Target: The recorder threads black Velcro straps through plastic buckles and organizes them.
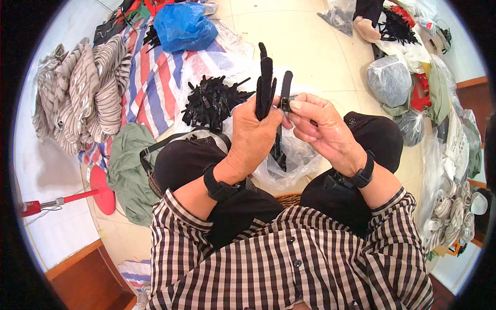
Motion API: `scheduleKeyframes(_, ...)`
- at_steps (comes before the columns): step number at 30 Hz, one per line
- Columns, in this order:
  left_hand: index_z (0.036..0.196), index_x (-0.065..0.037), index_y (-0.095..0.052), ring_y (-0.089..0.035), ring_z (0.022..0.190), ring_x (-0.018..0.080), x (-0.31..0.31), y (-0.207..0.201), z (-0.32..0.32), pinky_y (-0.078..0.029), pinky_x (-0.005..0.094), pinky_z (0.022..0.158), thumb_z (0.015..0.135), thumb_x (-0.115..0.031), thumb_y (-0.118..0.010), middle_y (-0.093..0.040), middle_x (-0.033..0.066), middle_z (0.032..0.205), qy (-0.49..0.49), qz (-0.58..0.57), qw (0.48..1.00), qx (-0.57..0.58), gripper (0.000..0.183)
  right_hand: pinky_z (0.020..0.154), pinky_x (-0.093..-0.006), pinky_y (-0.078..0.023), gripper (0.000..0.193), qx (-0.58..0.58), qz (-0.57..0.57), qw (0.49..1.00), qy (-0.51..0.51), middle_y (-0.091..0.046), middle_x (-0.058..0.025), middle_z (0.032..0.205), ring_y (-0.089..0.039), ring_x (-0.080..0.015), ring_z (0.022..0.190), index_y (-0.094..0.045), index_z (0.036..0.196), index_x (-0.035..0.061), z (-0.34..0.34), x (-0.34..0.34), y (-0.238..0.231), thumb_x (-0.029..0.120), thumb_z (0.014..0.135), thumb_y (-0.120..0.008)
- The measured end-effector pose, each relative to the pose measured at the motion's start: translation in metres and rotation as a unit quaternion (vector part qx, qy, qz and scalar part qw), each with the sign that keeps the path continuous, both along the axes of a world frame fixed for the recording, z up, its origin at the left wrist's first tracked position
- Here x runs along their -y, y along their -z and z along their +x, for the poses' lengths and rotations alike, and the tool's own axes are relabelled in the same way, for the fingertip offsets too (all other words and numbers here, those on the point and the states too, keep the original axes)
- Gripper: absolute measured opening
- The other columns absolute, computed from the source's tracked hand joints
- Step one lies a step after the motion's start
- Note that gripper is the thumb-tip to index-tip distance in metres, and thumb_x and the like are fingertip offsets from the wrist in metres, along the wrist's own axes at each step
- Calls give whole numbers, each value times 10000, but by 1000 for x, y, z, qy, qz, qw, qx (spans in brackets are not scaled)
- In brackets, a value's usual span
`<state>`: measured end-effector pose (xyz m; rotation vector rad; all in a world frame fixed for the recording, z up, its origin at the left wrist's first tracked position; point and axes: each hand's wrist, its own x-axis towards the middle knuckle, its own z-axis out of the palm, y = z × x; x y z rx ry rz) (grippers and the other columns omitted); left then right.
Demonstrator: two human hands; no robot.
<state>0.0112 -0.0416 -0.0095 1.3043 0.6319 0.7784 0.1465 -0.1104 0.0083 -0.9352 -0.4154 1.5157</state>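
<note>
Raised above my lap, my left hand [251, 132] is closed round several black straps [265, 85] that stick up from the fist. A single short black strap [287, 85] with a small buckle stands beside them. My right hand [323, 124] pinches it at the buckle between thumb and finger. The two hands nearly touch; whether the left fingers also grip the buckled strap is hidden. Beyond my left hand a heap of black straps [214, 102] lies on clear plastic. Between my knees is an opened clear plastic bag [289, 165] with more black pieces inside.
Bundled striped beige fabric [85, 93] is piled at the left, beside a striped woven sheet [152, 77]. On that sheet sits a blue plastic bag [185, 27]. Green cloth [132, 163] lies near my left knee, by a red round base [103, 191]. Wrapped bundles [388, 80] line the right.
</note>
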Motion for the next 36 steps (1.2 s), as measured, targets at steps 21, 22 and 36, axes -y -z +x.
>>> scheduleKeyframes(21,855,51,-579,-579,598,108,4,-12,-2,-451,247,542,805,12,-510,-607,76,647,-23,85,995,-56,94,381,-157,-287,104,-15,-12,1000,-9,-590,-68,705,-355,-15,404,-574,839,10,3,0,4,106,836,-612)
scheduleKeyframes(22,860,50,-578,-583,595,114,5,-13,-2,-451,252,539,807,10,-512,-607,81,645,-29,103,992,-69,93,381,-157,-287,104,-16,-11,1000,-7,-590,-68,705,-355,-15,404,-574,839,10,3,0,4,106,836,-612)
scheduleKeyframes(36,879,31,-569,-590,564,129,10,-11,-2,-440,256,517,799,15,-516,-610,86,635,-43,168,984,-52,98,387,-154,-267,133,11,13,1000,-22,-554,-37,663,-347,-14,422,-571,917,5,5,1,-4,125,861,-581)
